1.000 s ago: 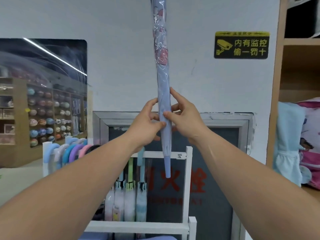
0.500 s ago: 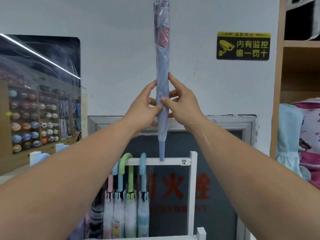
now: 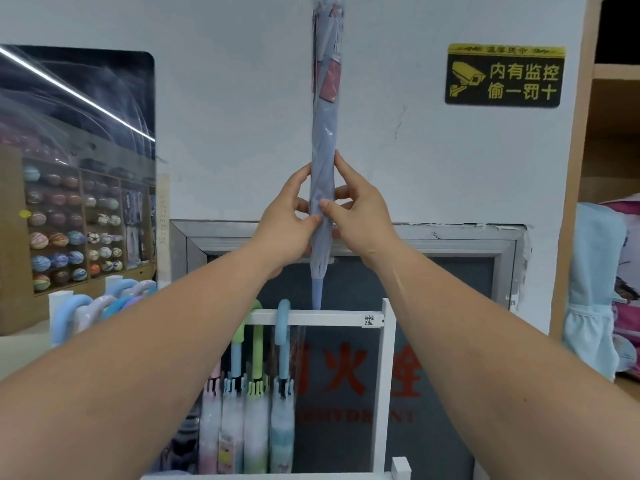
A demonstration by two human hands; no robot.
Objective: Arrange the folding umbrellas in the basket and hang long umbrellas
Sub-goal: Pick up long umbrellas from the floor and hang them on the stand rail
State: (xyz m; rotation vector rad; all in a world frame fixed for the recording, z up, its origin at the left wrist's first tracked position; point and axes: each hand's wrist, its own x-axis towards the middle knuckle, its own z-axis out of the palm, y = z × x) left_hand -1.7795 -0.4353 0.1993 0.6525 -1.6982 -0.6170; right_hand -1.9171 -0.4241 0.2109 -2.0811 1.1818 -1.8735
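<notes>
A long lavender umbrella (image 3: 324, 133) in a clear plastic sleeve stands upright in front of me, tip down, its top out of frame. My left hand (image 3: 289, 216) and my right hand (image 3: 356, 209) both pinch its lower part from either side. Its pale tip (image 3: 317, 296) sits just above the white rail (image 3: 329, 318) of the rack. Several long umbrellas (image 3: 256, 393) with blue and green hooked handles hang from that rail to the left.
A white rack post (image 3: 386, 386) rises at the rail's right end. More curved handles (image 3: 104, 303) hang on another rack at left. A black-and-yellow sign (image 3: 504, 75) is on the white wall. Wooden shelving with bags (image 3: 602, 282) stands at right.
The umbrella has moved up with both hands; its tip went from below the rail to just above it. The view has tilted down slightly, showing more of the rack.
</notes>
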